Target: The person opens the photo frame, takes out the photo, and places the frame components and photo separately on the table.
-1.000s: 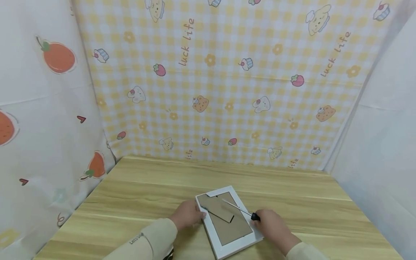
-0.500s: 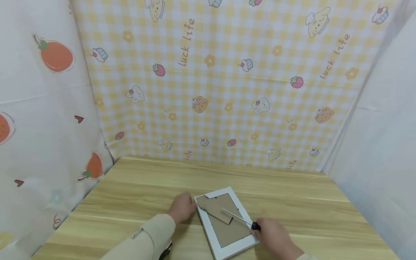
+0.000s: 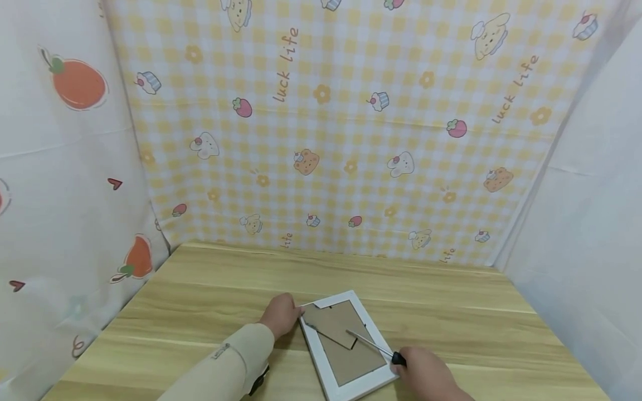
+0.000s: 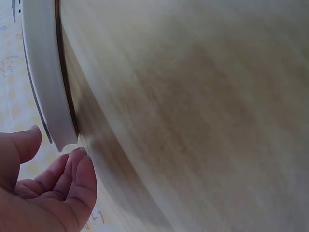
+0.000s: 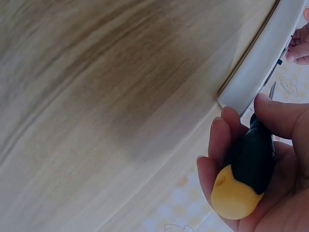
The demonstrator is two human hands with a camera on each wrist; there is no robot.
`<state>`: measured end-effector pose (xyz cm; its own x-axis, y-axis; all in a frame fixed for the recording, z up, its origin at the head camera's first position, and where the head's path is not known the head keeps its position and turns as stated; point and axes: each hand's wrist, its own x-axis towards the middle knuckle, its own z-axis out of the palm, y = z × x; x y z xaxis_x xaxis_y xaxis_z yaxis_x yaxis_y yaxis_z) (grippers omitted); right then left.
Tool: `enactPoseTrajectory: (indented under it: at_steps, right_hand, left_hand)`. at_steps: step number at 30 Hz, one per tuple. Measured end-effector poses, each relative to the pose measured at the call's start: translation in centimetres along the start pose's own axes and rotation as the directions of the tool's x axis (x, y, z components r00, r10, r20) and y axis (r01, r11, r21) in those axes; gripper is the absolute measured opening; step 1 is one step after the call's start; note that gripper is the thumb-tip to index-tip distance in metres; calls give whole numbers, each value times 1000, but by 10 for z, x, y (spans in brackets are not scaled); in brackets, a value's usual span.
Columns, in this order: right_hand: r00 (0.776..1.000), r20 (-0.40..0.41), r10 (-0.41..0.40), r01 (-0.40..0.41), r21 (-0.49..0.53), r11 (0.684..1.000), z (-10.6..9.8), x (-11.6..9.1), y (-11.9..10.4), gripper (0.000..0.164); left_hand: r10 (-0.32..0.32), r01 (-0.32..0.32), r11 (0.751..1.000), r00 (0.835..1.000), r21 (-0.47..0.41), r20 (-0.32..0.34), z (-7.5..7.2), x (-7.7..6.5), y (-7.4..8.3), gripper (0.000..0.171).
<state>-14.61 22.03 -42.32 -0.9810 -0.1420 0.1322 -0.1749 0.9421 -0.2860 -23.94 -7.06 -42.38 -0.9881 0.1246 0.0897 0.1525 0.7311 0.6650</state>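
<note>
A white picture frame (image 3: 326, 367) lies back side up in the head view, its brown backing board (image 3: 358, 362) and folded stand flap (image 3: 328, 320) facing me. At its far left corner is my left hand (image 3: 281, 314); the left wrist view has the frame's end (image 4: 50, 87) between its thumb and curled fingers. My right hand (image 3: 426, 370) grips a screwdriver (image 5: 251, 159) with a black and yellow handle, and its fingertips are right at the frame's near right corner. The metal shaft (image 3: 373, 342) reaches over the backing, its tip above the flap's end.
The wood-grain table (image 3: 225, 278) extends around the frame. Behind it hangs a yellow checked cloth (image 3: 321, 128) with cartoon prints. White cloths close off the left side (image 3: 60, 167) and right side (image 3: 567, 223).
My left hand has gone from the frame's left edge up to its far left corner. The frame has shifted slightly left in view, and the screwdriver has moved lower with my right hand.
</note>
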Motion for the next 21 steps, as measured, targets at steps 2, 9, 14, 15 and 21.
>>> enactPoseTrajectory:
  at_steps: [2, 9, 14, 15, 21]
  right_hand:
    - [1000, -8, -3, 3, 1, 1000, 0, -1, 0, 30]
    - [1000, 7, -7, 7, 31, 1000, 2, 1, -1, 29]
    - [999, 35, -1, -1, 47, 999, 2, 3, -2, 27]
    - [999, 36, 2, -3, 47, 999, 2, 3, -2, 27]
    - [999, 31, 19, -20, 50, 999, 0, 5, -2, 25]
  left_hand:
    - [13, -13, 1000, 1000, 10, -4, 1, 1, -1, 31]
    - [53, -53, 999, 998, 11, -15, 2, 2, -6, 28]
    - [63, -62, 998, 998, 12, -21, 2, 2, -7, 28]
    - [66, -65, 998, 998, 18, -21, 2, 2, -6, 28]
    - [65, -65, 996, 998, 55, -3, 0, 2, -4, 30]
